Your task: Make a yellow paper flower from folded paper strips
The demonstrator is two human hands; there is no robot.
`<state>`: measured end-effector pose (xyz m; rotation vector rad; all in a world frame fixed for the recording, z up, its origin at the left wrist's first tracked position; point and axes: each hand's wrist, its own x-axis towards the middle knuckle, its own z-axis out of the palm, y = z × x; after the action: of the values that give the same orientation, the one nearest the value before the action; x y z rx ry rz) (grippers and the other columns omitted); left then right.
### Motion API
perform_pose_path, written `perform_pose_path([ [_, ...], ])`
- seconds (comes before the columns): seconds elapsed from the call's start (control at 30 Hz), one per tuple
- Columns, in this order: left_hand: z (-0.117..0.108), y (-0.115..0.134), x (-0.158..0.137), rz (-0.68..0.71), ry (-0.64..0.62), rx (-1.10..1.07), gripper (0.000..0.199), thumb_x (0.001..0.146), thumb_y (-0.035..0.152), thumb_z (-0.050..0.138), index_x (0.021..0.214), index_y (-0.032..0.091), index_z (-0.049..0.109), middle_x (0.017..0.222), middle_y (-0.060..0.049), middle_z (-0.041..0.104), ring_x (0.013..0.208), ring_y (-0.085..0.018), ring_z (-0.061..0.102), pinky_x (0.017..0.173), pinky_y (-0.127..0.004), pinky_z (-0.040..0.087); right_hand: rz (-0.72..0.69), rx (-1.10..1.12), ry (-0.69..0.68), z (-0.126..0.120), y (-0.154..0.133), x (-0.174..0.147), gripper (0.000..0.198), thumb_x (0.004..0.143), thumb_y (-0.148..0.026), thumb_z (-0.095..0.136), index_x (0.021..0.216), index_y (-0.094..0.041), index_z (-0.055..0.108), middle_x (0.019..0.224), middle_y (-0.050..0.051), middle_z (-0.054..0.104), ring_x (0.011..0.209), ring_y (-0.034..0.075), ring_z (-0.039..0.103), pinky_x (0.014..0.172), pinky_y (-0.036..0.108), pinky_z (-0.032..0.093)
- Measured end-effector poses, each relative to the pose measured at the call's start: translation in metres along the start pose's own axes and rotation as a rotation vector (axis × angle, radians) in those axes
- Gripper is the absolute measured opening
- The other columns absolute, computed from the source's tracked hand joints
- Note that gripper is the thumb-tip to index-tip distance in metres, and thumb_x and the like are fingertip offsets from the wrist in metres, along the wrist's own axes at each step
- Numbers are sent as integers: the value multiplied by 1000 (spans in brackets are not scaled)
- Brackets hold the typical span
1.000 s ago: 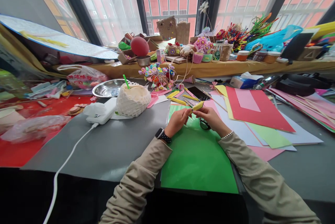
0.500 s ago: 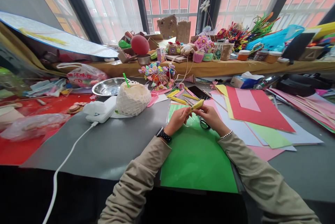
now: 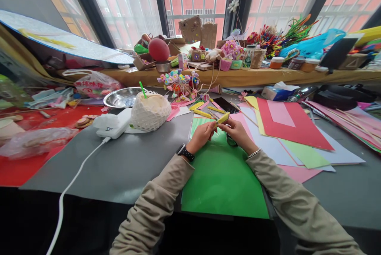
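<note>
Above the green sheet [image 3: 226, 183], my left hand [image 3: 201, 136] and my right hand [image 3: 238, 134] meet, both closed on a folded yellow paper strip [image 3: 223, 118]. The strip slants up to the right out of my fingertips; its lower end is hidden by them. Black-handled scissors [image 3: 231, 140] lie partly under my right hand. Just beyond my hands are more yellow paper strips [image 3: 203, 113] and pink strips [image 3: 204, 105], beside a dark phone [image 3: 225, 105].
Coloured paper sheets [image 3: 297, 128] overlap on the right. To the left stand a coconut in white foam netting [image 3: 151, 112], a steel plate [image 3: 120, 98] and a white power strip [image 3: 114, 124] with its cable. Small craft flowers [image 3: 178, 84] and a shelf of crafts lie behind.
My hands still hold the yellow strip together, with barely any shift. The whole view has moved very slightly.
</note>
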<state>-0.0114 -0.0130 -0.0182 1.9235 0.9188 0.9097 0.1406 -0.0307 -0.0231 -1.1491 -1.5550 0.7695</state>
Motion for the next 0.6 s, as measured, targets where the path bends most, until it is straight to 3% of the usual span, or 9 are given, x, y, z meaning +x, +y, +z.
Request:
perform_pose_path([
  [0.6, 0, -1, 0, 23, 9, 48, 48, 83, 49, 22, 65, 15, 50, 43, 5, 38, 40, -7, 38, 50, -22, 34, 25, 24, -44, -4, -1, 0, 31, 66, -43, 60, 78, -15, 64, 77, 5, 66, 74, 18, 58, 65, 29, 44],
])
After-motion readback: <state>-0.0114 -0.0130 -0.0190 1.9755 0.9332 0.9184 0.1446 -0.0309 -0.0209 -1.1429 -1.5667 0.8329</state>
